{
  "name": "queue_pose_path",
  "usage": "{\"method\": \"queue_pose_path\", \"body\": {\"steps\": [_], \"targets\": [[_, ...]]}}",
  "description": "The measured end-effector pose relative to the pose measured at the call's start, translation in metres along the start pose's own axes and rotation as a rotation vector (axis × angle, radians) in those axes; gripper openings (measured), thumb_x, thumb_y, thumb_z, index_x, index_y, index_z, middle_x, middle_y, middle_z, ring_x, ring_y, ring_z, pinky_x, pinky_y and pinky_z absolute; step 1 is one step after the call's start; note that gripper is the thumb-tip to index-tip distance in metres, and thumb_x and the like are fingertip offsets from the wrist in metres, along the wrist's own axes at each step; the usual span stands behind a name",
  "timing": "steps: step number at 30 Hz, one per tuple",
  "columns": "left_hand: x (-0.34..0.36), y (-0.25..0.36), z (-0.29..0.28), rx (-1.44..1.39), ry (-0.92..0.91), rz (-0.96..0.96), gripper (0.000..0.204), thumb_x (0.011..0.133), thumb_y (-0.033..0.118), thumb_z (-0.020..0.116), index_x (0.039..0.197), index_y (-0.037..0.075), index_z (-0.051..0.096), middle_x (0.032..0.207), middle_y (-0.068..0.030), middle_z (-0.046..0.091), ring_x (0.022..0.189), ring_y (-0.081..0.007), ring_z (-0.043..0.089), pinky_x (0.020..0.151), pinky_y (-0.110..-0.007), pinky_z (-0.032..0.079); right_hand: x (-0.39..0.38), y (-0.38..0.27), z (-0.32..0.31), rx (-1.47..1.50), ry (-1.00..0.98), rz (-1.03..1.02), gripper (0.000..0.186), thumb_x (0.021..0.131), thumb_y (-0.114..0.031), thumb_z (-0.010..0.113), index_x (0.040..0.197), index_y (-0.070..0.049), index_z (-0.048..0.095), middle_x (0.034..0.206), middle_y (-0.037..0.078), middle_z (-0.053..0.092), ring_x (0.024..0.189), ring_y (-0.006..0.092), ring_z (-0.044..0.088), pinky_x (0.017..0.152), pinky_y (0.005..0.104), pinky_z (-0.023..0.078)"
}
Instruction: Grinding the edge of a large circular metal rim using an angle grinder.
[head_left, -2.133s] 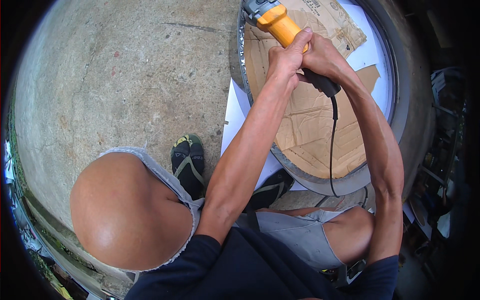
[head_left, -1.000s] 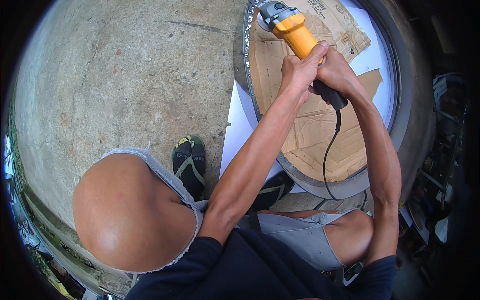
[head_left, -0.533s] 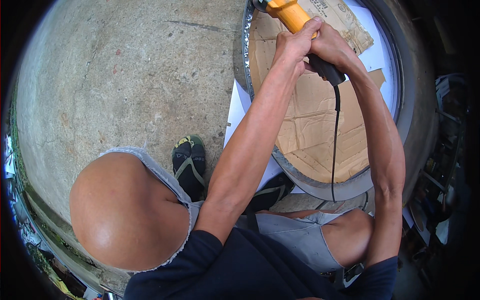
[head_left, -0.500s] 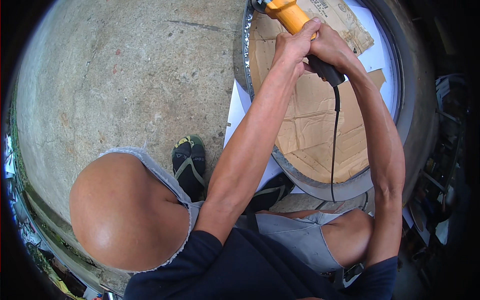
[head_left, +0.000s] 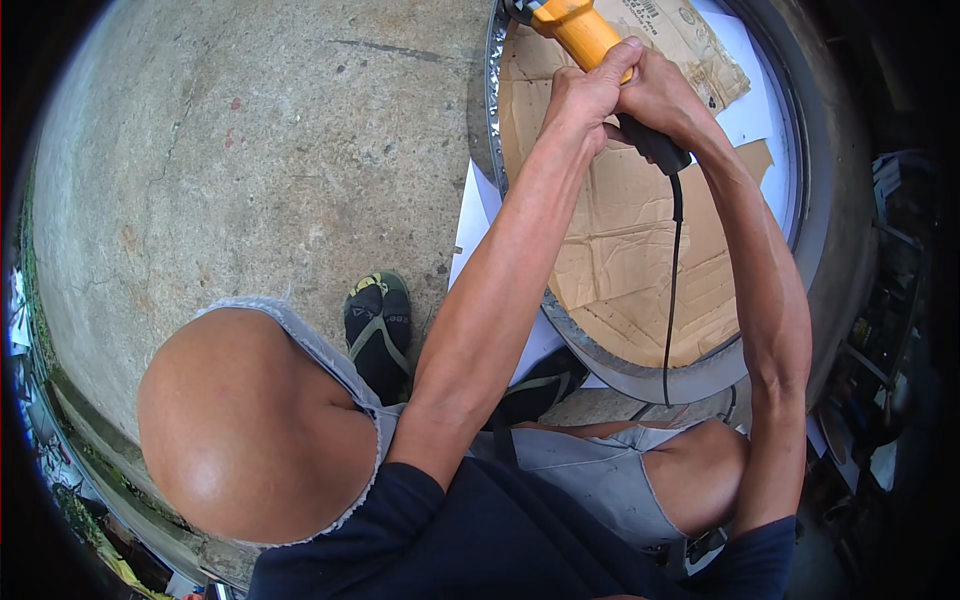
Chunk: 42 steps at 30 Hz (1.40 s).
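While the left hand (head_left: 590, 95) and right hand (head_left: 655, 100) clench a yellow grinder (head_left: 580, 30) at twelve o'clock, its head meets the metal ring's (head_left: 492, 120) rim, cardboard (head_left: 620, 240) inside.

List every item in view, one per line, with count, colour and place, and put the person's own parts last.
power tool: one, yellow body with black rear handle, top centre, held over the ring's edge
cord: one, black, hanging from the tool's handle down across the cardboard
metal ring: one, grey, large and round, right half of the picture
cardboard: several flattened brown pieces, lying inside the ring
white sheet: white, under the ring, showing at its left edge
concrete floor: grey, left and top
sandals: two, black with green straps, on the feet at centre
left hand: one, closed on the yellow body
right hand: one, closed on the black handle
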<state>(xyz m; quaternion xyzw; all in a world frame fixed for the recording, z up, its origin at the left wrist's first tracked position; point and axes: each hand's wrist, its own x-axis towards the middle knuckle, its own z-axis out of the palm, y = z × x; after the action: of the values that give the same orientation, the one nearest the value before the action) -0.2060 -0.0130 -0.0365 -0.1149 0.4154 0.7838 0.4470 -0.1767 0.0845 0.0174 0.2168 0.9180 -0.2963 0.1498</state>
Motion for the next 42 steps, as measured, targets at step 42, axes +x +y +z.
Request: {"method": "queue_pose_path", "body": {"steps": [42], "targets": [[-0.025,-0.005,0.002,-0.115,0.013,-0.015,0.062,0.079,0.036,0.076,0.113,-0.011,0.055,0.108,-0.0284,0.06,0.097,-0.042,0.064,0.075,-0.068,0.052,-0.02,-0.011,-0.003,-0.022,-0.047,0.044,0.051,0.065,-0.028,0.072,0.103,0.004,0.062,0.086,0.021,0.069,0.076,0.029,0.069,0.066,0.0374,0.054]]}}
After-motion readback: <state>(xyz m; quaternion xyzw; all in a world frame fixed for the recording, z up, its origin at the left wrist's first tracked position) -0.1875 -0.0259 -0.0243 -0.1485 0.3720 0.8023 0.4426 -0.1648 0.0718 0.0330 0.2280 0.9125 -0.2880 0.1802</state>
